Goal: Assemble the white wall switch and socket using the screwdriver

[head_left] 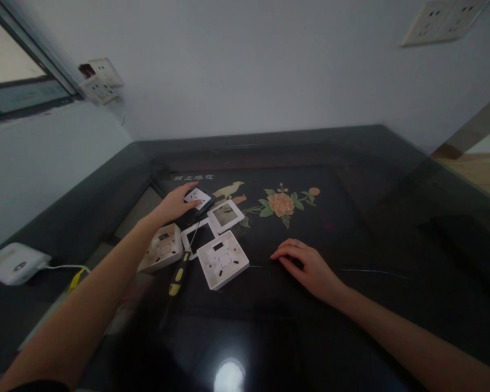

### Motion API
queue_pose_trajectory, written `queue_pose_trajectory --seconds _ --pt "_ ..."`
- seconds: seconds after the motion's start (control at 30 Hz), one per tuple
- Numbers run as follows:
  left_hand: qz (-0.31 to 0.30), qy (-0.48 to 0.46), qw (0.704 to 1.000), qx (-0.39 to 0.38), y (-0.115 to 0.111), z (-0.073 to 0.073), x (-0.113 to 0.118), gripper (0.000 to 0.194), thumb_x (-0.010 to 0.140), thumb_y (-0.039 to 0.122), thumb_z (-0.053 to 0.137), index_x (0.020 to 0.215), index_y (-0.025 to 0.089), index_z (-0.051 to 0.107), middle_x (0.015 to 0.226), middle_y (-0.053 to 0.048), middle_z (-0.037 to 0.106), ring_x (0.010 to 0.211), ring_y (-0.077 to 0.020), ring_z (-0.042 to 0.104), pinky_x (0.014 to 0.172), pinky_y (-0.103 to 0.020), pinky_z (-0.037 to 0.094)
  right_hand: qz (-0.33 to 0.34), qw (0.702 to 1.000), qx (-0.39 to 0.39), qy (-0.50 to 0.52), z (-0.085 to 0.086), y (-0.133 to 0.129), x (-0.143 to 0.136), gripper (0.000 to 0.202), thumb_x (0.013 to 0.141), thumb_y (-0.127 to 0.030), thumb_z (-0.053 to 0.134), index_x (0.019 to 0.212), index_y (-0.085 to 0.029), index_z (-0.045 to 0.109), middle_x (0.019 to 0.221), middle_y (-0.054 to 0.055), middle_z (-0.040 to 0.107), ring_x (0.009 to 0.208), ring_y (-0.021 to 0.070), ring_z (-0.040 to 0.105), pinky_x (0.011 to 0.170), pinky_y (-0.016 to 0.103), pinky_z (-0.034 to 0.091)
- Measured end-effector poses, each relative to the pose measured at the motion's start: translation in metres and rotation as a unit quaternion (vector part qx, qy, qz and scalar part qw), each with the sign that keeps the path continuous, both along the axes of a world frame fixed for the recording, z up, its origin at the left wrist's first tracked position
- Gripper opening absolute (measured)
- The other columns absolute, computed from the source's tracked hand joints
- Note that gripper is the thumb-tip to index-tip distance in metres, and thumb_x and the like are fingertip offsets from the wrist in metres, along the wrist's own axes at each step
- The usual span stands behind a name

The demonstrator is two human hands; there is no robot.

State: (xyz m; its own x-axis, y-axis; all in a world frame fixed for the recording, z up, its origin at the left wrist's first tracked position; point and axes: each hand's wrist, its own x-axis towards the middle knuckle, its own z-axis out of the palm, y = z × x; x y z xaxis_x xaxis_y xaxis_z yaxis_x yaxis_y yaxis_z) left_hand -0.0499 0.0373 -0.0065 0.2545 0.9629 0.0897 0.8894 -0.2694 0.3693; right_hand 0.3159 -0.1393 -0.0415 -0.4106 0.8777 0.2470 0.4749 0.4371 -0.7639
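My left hand (178, 202) reaches to the far left of the dark table, its fingers and thumb closed around the sides of a white socket panel (198, 199). Nearer to me lie two white cover frames, one (227, 215) partly over the other (185, 237). A square white mounting box (222, 262) sits in front of them, and a second mounting box (164, 246) is partly behind my left forearm. The screwdriver (180, 273) with a yellow and black handle rests with its shaft across the lower frame. My right hand (302, 262) lies on the tabletop, fingers loosely bent, holding nothing.
A white device (15, 263) with a cable stands at the left edge. Wall sockets (102, 81) hang at the back left, one of them pulled loose, and more sockets (445, 22) are at upper right. A dark flat object (465, 245) lies at right.
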Motion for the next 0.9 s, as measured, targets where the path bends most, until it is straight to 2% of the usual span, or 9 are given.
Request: queue_pose_trajectory --seconds 0.13,0.23,0.47,0.6,0.7,0.8,0.9 --pt "-0.002 0.005 1.000 -0.014 0.003 -0.004 -0.001 0.040 0.092 0.035 0.062 0.128 0.019 0.057 0.134 -0.011 0.059 0.121 -0.0294 0.058 0.105 -0.049 0.045 0.000 1.000 -0.001 -0.001 0.001 0.000 0.000 0.021 0.092 -0.013 0.049 0.096 -0.021 0.068 0.095 0.005 0.069 0.091 0.0180 0.064 0.082 0.034 0.052" --pt "-0.012 0.004 1.000 -0.024 0.003 -0.006 0.001 0.032 0.096 0.033 0.059 0.124 0.018 0.058 0.129 -0.010 0.059 0.111 -0.0251 0.062 0.094 -0.047 0.053 -0.001 1.000 -0.001 -0.002 0.001 0.000 0.000 0.021 0.093 -0.013 0.049 0.096 -0.021 0.068 0.095 0.006 0.069 0.091 0.0181 0.064 0.082 0.034 0.052" --pt "-0.040 -0.009 0.998 -0.043 0.008 -0.008 0.007 0.032 0.096 0.033 0.060 0.123 0.018 0.058 0.127 -0.010 0.060 0.108 -0.0243 0.063 0.091 -0.046 0.055 -0.002 1.000 0.001 0.001 0.001 0.000 -0.001 0.021 0.092 -0.013 0.050 0.095 -0.022 0.068 0.095 0.005 0.069 0.091 0.0183 0.065 0.081 0.034 0.052" --pt "-0.047 -0.023 0.998 -0.044 0.007 -0.007 0.006 0.033 0.096 0.037 0.058 0.123 0.019 0.061 0.131 -0.011 0.061 0.118 -0.0270 0.059 0.102 -0.049 0.047 0.000 1.000 -0.001 0.000 0.001 0.000 0.000 0.022 0.092 -0.013 0.049 0.096 -0.022 0.068 0.095 0.005 0.069 0.091 0.0183 0.065 0.081 0.034 0.052" --pt "-0.046 -0.043 0.997 -0.040 0.003 -0.005 0.005 0.041 0.092 0.046 0.054 0.124 0.022 0.064 0.136 -0.010 0.062 0.128 -0.0289 0.055 0.111 -0.043 0.039 0.001 1.000 -0.004 0.000 0.001 0.000 0.000 0.022 0.092 -0.013 0.049 0.095 -0.022 0.068 0.095 0.006 0.069 0.092 0.0183 0.064 0.081 0.034 0.052" --pt "-0.045 -0.058 0.997 -0.035 -0.002 -0.004 0.005 0.049 0.088 0.051 0.053 0.126 0.021 0.064 0.138 -0.009 0.062 0.129 -0.0287 0.056 0.112 -0.040 0.038 0.001 1.000 -0.007 0.001 0.002 0.000 0.000 0.022 0.092 -0.013 0.049 0.096 -0.022 0.068 0.096 0.005 0.068 0.092 0.0182 0.064 0.082 0.034 0.051" --pt "-0.037 -0.064 0.997 -0.022 -0.004 -0.002 0.004 0.046 0.086 0.047 0.052 0.122 0.020 0.066 0.133 -0.009 0.065 0.124 -0.0285 0.059 0.110 -0.041 0.040 -0.001 1.000 -0.010 0.002 0.003 -0.001 0.000 0.022 0.093 -0.013 0.049 0.095 -0.022 0.068 0.096 0.005 0.068 0.092 0.0183 0.064 0.082 0.035 0.051"
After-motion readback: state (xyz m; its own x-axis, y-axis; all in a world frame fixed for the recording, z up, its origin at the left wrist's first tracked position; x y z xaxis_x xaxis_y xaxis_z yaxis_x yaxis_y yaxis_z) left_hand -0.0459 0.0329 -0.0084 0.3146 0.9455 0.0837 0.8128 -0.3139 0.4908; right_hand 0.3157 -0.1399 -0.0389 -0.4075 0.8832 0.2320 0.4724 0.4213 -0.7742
